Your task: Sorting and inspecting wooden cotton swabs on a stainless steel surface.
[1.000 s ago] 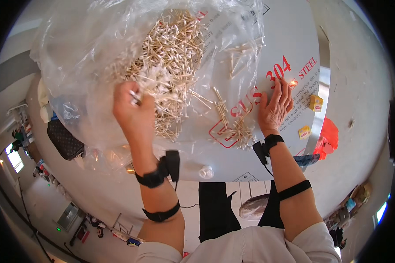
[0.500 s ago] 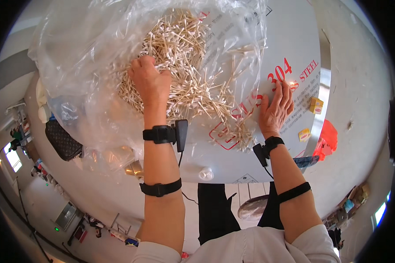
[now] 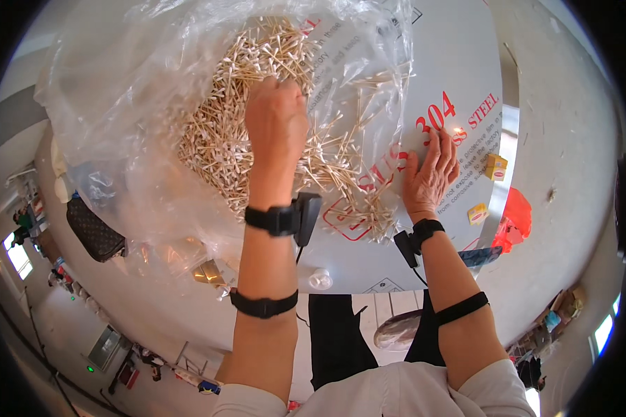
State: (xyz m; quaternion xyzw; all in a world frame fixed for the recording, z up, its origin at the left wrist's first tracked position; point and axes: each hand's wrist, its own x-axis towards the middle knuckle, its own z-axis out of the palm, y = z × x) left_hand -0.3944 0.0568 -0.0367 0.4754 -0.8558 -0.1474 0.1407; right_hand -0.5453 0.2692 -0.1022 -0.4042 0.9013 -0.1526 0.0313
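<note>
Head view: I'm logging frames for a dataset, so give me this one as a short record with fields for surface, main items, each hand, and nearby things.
surface: pale table with red print
main items: heap of cotton swabs spilling from a clear plastic bag
left hand: left hand closed, knuckles up, in the heap; what it grips is hidden
right hand: right hand flat on the table, fingers spread, beside loose swabs
nearby: two small yellow packets, red bag at table edge
</note>
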